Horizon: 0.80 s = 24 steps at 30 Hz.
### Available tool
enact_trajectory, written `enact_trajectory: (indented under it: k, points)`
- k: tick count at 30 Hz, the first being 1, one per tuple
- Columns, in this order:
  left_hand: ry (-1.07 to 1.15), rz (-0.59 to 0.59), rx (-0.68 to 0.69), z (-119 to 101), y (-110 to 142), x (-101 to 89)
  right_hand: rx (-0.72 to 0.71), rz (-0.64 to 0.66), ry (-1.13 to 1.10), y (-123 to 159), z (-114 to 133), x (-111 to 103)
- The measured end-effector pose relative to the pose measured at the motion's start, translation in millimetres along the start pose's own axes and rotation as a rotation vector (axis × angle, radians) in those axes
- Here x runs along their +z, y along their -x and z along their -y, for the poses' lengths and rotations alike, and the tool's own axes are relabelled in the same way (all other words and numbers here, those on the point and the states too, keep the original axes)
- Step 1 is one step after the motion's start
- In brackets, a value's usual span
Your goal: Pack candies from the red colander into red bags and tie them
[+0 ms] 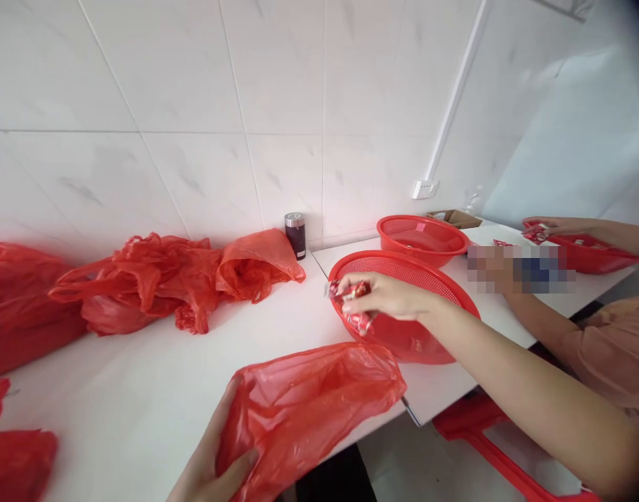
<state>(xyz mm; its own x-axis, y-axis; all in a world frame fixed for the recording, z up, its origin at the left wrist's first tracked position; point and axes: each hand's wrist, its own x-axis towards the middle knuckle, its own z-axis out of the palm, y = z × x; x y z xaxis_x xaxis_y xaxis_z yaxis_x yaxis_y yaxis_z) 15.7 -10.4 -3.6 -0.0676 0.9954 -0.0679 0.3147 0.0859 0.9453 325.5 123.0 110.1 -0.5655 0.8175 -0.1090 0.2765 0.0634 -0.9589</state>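
Observation:
My left hand (222, 446) grips a thin red plastic bag (319, 397) by its side, with the bag's mouth spread toward the right. My right hand (379, 296) is closed around several small packets in shiny red wrappers (358, 317); what is inside them does not show. That hand hangs over the left rim of a red perforated basket (455, 293), above and beyond the bag's mouth. My forearm hides part of the basket's inside.
Crumpled red bags (146, 279) lie along the wall, left of a dark tumbler (295, 237). Behind the near basket stands another red basket (421, 233), beside a cardboard box (455, 218). At right, a co-worker's hand (564, 226) reaches over a further red basket (596, 254).

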Motion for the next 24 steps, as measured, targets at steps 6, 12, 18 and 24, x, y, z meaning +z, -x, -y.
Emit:
enact_trajectory:
  k: [6,12,18,24]
  points:
    - [0.053,0.150,-0.100,-20.0,-12.3,27.0,-0.089,0.200,0.602,-16.8,-22.3,92.8]
    - [0.106,0.079,-0.049,-25.3,-12.9,25.2,-0.219,-0.114,0.645,-12.2,-27.1,54.3]
    - [0.220,-0.028,-0.052,-28.6,-8.4,20.0,0.555,-0.308,0.882,25.9,-51.8,-27.4]
    - [0.379,-0.090,-0.207,-25.1,-3.4,16.8,0.761,-0.089,0.810,36.0,-89.9,-31.0]
